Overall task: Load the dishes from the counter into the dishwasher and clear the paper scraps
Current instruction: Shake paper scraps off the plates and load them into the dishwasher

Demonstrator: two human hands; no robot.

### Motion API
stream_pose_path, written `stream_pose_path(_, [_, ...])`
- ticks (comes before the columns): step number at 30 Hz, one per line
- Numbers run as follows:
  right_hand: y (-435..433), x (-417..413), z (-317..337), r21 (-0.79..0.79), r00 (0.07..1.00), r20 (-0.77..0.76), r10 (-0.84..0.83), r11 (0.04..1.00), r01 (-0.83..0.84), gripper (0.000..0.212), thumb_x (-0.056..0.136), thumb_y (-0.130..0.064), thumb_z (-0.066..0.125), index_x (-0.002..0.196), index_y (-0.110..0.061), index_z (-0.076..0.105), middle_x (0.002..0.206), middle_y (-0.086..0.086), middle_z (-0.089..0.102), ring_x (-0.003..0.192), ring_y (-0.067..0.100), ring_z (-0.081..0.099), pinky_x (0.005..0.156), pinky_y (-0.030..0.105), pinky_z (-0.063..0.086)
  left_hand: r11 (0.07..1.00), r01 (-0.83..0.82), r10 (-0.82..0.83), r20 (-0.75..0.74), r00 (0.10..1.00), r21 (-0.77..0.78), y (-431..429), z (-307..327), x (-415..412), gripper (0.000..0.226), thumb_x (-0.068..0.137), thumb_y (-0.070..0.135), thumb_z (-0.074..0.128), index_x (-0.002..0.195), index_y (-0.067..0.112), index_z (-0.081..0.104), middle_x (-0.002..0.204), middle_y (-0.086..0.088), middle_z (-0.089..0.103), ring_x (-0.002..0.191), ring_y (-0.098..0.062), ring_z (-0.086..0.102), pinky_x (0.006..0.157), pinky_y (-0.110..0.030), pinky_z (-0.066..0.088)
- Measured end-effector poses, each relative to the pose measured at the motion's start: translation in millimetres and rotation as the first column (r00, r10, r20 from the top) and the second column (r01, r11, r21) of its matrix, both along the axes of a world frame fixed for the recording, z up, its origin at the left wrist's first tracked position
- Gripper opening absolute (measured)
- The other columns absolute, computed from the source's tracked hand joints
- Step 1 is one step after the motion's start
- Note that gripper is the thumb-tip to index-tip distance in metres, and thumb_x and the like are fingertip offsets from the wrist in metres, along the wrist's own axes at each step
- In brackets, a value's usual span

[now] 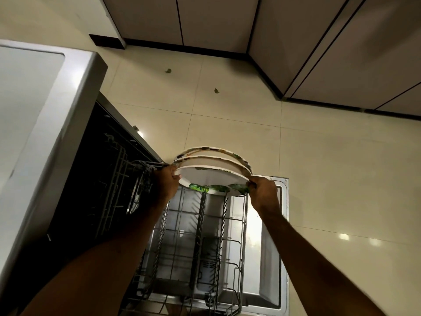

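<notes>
Head view. Asker: Where are the dishes right now?

Me: Three plates [214, 159], white with leafy rims, stand on edge, fanned apart, at the 12 o'clock end of the rack [200, 224]. I cannot tell whether their lower edges sit between the tines.

Asker: And your hands?

Me: My left hand [165, 181] is curled round the 9 o'clock rim of the nearest plate [209, 179]. My right hand [264, 192] pinches the same plate's rim at 3 o'clock, beside a green leaf print.

Asker: Where is the rack itself?

Me: It is drawn out over the lowered door [282, 201] of the dishwasher [57, 110], whose body lies at 9 o'clock from the rack.

Asker: Any scraps in sight?

Me: Two small dark scraps [168, 70] lie on the pale floor [319, 167] at 12 o'clock beyond the plates, well apart from them and from each other. I cannot tell what they are made of. Cabinets [216, 19] run from 12 to 2 o'clock.
</notes>
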State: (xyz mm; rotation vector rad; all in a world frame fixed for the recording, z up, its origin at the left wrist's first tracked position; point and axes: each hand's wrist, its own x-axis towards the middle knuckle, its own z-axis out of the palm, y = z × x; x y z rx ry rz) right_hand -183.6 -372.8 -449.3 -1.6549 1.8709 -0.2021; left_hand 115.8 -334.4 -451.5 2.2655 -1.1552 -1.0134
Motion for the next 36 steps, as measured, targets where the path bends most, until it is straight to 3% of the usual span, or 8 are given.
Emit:
stream_pose_path(3, [-3.1,7.3,-5.5,0.021,0.999,0.019,-0.044,0.999,0.043,0.021,0.103,-0.015,0.058,0.113,-0.011,0.076,0.096,0.012,0.075,0.085,0.028,0.071,0.077,0.034,0.057,0.992,0.077,-0.082,0.044,0.996,0.101,0.6,-10.5,7.2,0.059,0.087,0.004,0.073,0.142,0.017,0.058,0.119,-0.015,0.071,0.109,-0.031,0.068,0.095,-0.048,0.056])
stream_pose_path(7, [-6.0,9.8,1.7,0.031,1.0,0.014,-0.026,0.999,0.026,0.026,0.102,-0.008,0.055,0.123,-0.007,0.071,0.105,0.014,0.075,0.093,0.032,0.07,0.08,0.031,0.051,0.981,0.133,-0.141,0.043,0.989,0.144,2.8,-38.6,19.0,0.073,0.079,0.026,0.071,0.146,0.034,0.043,0.122,-0.01,0.068,0.111,-0.03,0.066,0.094,-0.047,0.057])
stream_pose_path(15, [12.4,12.0,33.0,0.007,0.986,0.165,0.033,0.999,-0.035,0.037,0.101,-0.013,0.061,0.138,-0.008,0.057,0.12,0.009,0.071,0.109,0.027,0.068,0.084,0.023,0.046,0.964,0.207,-0.226,0.111,0.968,0.165,9.8,37.4,-21.9,0.081,0.089,0.011,0.073,0.157,0.008,0.029,0.144,-0.018,0.054,0.132,-0.038,0.051,0.109,-0.044,0.044])
stream_pose_path(21, [29.1,20.0,84.9,-0.135,0.957,0.196,0.216,0.972,-0.192,0.059,0.098,-0.011,0.06,0.153,-0.023,0.042,0.129,0.004,0.066,0.093,0.009,0.064,0.087,0.032,0.056,0.936,0.337,-0.351,0.184,0.918,0.103,21.2,90.8,-31.7,0.084,0.089,0.018,0.074,0.158,0.009,0.028,0.162,-0.011,0.032,0.148,-0.03,0.034,0.12,-0.045,0.033])
stream_pose_path(23, [35.7,27.9,107.2,-0.147,0.941,0.192,0.278,0.956,-0.253,0.061,0.097,-0.014,0.06,0.153,-0.026,0.039,0.14,0.002,0.058,0.108,0.013,0.063,0.096,0.029,0.051,0.916,0.39,-0.4,0.25,0.882,0.088,29.0,112.9,-36.5,0.082,0.092,0.022,0.072,0.159,0.011,0.026,0.165,-0.009,0.026,0.15,-0.028,0.029,0.122,-0.044,0.03])
stream_pose_path(26, [48.1,39.3,145.2,-0.189,0.921,0.182,0.345,0.931,-0.311,0.06,0.096,-0.022,0.06,0.152,-0.025,0.037,0.149,0.001,0.051,0.134,0.022,0.052,0.112,0.04,0.045,0.907,0.412,-0.416,0.325,0.849,0.086,47.7,155.9,-40.4,0.082,0.094,0.026,0.067,0.161,0.017,0.022,0.169,-0.004,0.017,0.153,-0.026,0.022,0.124,-0.045,0.026])
stream_pose_path(30, [64.8,48.4,196.2,-0.245,0.917,0.106,0.385,0.904,-0.351,0.062,0.096,-0.029,0.06,0.153,-0.019,0.038,0.151,0.004,0.05,0.14,0.024,0.044,0.119,0.039,0.034,0.881,0.46,-0.461,0.407,0.788,0.107,77.8,218.6,-47.4,0.081,0.1,0.036,0.057,0.164,0.018,0.01,0.171,-0.003,0.004,0.157,-0.022,0.007,0.126,-0.037,0.006])
stream_pose_path(36, [103.8,65.0,269.9,-0.23,0.873,0.026,0.487,0.853,-0.469,0.068,0.102,-0.046,0.044,0.161,-0.02,0.026,0.167,0.004,0.031,0.155,0.021,0.024,0.128,0.046,0.017,0.866,0.486,-0.473,0.513,0.716,0.12,137.4,305.8,-48.0,0.081,0.104,0.043,0.044,0.163,0.018,-0.004,0.171,-0.002,-0.012,0.157,-0.021,-0.01,0.127,-0.041,-0.003])
